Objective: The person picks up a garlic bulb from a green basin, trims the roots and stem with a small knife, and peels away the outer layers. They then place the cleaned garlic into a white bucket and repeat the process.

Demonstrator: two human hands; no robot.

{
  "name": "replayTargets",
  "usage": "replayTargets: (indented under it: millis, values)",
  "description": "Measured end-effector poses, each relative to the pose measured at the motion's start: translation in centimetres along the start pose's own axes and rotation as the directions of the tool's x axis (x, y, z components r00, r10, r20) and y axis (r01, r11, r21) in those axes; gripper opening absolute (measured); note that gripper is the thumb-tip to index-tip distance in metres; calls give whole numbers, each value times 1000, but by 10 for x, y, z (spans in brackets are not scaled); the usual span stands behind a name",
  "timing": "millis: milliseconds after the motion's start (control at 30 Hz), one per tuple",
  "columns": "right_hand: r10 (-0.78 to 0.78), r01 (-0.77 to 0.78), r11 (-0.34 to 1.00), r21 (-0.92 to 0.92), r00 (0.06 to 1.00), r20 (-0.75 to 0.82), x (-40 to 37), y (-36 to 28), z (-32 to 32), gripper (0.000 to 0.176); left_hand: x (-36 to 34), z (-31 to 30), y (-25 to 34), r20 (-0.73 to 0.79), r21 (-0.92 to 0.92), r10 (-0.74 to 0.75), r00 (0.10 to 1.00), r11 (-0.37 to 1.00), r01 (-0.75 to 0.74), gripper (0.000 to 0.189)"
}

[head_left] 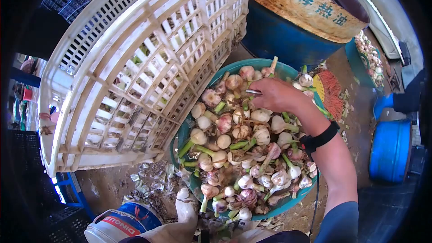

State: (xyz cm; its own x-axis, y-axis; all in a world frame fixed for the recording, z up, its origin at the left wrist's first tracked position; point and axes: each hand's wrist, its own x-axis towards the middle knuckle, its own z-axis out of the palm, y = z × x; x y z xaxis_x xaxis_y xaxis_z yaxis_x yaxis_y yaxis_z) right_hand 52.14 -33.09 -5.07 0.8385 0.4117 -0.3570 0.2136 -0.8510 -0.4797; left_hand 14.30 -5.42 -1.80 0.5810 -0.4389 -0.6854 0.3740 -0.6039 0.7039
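Note:
My right hand (273, 94) is closed over the upper part of a green tub (272, 216), with a small metal tool (254, 92) sticking out of its fingers. Garlic bulbs (241, 131) with cut green or pale stems fill the tub, some purple-tinged. At the bottom, left of the tub's rim, my left hand (186, 211) looks pale, as if gloved. A whitish, bulb-like shape is at its tip; its fingers cannot be made out.
A large white slatted crate (155, 78) leans at the left. Behind the tub stands a rusty blue drum (288, 31). A red-bristled broom (330, 92), a blue barrel (390, 150) and another garlic tub (360, 65) are at right. A white bucket (121, 225) stands lower left.

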Motion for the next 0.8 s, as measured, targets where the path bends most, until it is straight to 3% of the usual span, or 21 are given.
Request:
replayTargets:
  millis: [100,200,333,433,467,567,667,767,800]
  values:
    - [21,-23,1000,17,990,137,3,-20,-7,29,-3,0,-3,-8,12,30,1000,999,-30,15]
    - [-73,73,997,-25,997,-12,11,-27,6,32,-5,3,-11,-12,-8,82,997,997,-82,14]
    - [-34,39,997,60,995,-89,37,-39,33,37,-10,3,-12,-7,-56,60,998,997,-60,19]
    - [100,-100,995,2,987,-127,62,-47,62,51,-13,-6,-3,44,-44,-72,996,996,74,27]
    - [154,-156,988,-22,986,-65,67,-51,66,57,-16,-6,-3,21,-36,-51,998,998,51,29]
    - [241,-236,963,130,970,-22,71,-54,73,63,-22,-6,-7,-24,-37,12,1000,999,-13,33]
    - [224,-222,974,-37,972,67,64,-68,73,66,-26,-10,-7,-17,-74,68,998,995,-69,35]
    - [123,-125,992,11,985,123,54,-70,67,64,-33,-20,1,-5,-108,70,998,992,-70,37]
    - [189,-192,981,4,969,161,48,-78,60,60,-36,-22,3,10,-116,50,999,992,-49,38]
